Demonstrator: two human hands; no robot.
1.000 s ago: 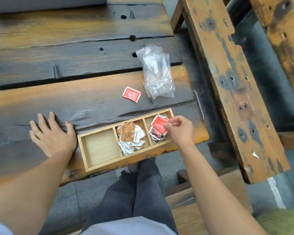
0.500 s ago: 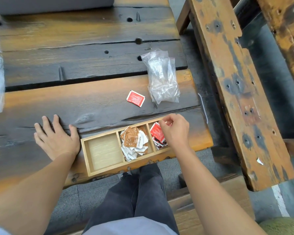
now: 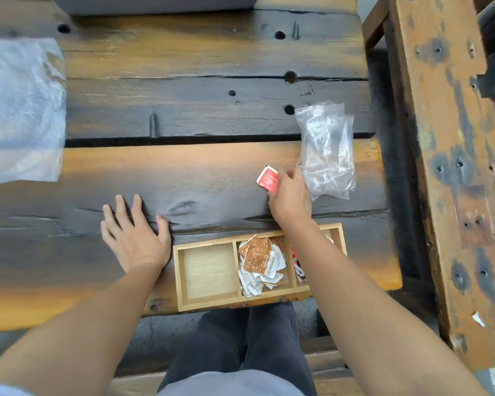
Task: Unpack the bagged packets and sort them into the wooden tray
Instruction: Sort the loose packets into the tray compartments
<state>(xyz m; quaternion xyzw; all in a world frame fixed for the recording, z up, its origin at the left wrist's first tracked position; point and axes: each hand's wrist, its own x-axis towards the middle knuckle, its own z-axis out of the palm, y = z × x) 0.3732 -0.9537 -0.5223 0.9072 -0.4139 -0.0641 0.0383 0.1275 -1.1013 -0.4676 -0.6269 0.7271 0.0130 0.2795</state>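
The wooden tray [image 3: 180, 277] sits at the table's near edge with three compartments. Its left one is bare, the middle one holds brown and white packets [image 3: 260, 260], and the right one holds red packets [image 3: 297, 265] mostly hidden by my right forearm. Beyond the tray a single red packet [image 3: 267, 178] lies on the table. My right hand [image 3: 290, 197] is on it, fingertips and thumb closed on its near right edge. My left hand [image 3: 135, 234] rests flat on the table beside the tray's left end, fingers spread. A crumpled clear bag [image 3: 327, 151] lies just right of the red packet.
A large clear plastic sheet [image 3: 20, 110] lies at the table's far left. A grey object [image 3: 155, 2] sits at the far edge. A worn wooden bench [image 3: 452, 167] runs along the right, across a gap. My legs [image 3: 232, 338] are under the near edge.
My right hand left the tray's right compartment and reached forward to the loose red packet beside the clear bag. The left hand stayed flat. The camera tipped further down.
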